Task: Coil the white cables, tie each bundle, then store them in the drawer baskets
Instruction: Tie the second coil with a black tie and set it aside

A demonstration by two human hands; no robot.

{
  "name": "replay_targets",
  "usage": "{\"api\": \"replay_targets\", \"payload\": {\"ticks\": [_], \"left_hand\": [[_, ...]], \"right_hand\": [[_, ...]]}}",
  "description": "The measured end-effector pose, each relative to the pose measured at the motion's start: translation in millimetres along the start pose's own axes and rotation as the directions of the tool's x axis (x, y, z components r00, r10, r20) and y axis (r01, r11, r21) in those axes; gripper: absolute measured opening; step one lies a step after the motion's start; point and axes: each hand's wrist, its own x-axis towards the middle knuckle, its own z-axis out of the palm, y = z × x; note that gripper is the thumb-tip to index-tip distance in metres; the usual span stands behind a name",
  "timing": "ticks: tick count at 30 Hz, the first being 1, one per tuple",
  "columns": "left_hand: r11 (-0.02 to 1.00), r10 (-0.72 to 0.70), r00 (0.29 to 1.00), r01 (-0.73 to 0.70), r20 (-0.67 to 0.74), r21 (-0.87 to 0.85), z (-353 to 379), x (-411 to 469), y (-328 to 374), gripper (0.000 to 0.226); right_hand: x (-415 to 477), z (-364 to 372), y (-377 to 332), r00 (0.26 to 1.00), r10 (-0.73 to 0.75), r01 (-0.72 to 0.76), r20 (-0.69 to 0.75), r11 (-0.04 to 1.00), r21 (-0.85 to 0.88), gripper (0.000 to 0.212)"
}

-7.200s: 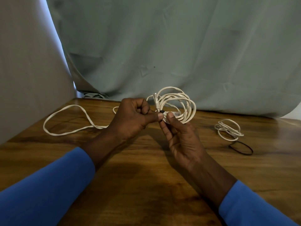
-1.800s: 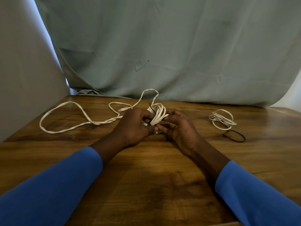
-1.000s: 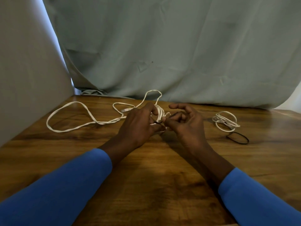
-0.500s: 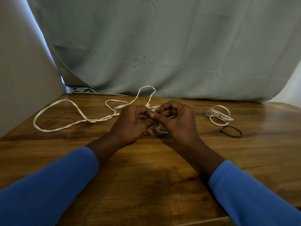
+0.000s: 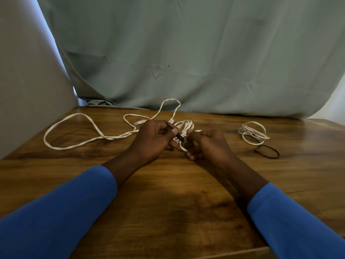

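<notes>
A coiled white cable bundle [image 5: 184,127] sits between my hands at the middle of the wooden table [image 5: 168,212]. My left hand [image 5: 155,140] pinches a thin black tie [image 5: 179,137] stretched against the bundle. My right hand [image 5: 207,144] curls its fingers round the lower strands of the bundle. A long loose white cable [image 5: 74,131] sprawls over the left part of the table, one loop arching up behind my hands. A smaller coiled white cable [image 5: 253,133] lies at the right, with a black band [image 5: 267,151] on the table just in front of it.
A grey-green cloth [image 5: 186,53] hangs behind the table's far edge. A pale panel [image 5: 28,81] stands along the left side. The table's near edge runs across the bottom right. No drawer or basket is in view.
The large round coil held up earlier has come down to the table, squeezed narrow between my hands. In the last half second my hands parted slightly and the black tie shows at my left thumb.
</notes>
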Motion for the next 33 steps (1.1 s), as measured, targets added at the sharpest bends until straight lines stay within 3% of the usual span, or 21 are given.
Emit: {"api": "replay_targets", "payload": {"ticks": [2,5,13,17,26,29,33], "left_hand": [[1.0,0.005,1.0,-0.005,0.007,0.003,-1,0,-1,0.009],[1.0,-0.003,0.999,0.002,0.033,0.03,-1,0,-2,0.007],[0.981,-0.122,0.99,0.11,-0.069,-0.16,0,-1,-1,0.006],[0.978,-0.126,0.981,0.098,-0.146,-0.185,5,1,0,0.023],[0.99,-0.108,0.987,0.095,-0.121,-0.108,6,1,-3,0.004],[0.993,-0.11,0.981,0.1,-0.162,-0.067,10,1,-2,0.009],[0.992,-0.12,0.962,0.124,-0.244,0.002,13,3,-1,0.03]], "right_hand": [[3,0,2,0.999,0.026,-0.033,0.041,0.982,0.188,0.03],[7,-1,2,0.997,0.029,-0.051,0.074,0.95,0.307,0.033],[4,-3,-1,0.993,0.067,-0.096,0.097,0.936,0.338,0.031],[3,-2,0,0.994,0.066,-0.093,0.086,0.93,0.356,0.034],[3,1,0,0.995,0.037,-0.061,0.092,0.961,0.269,0.04],[4,0,0,0.996,0.047,-0.068,0.079,0.953,0.295,0.02],[2,-1,-1,0.997,0.046,-0.064,0.065,0.944,0.324,0.021]]}}
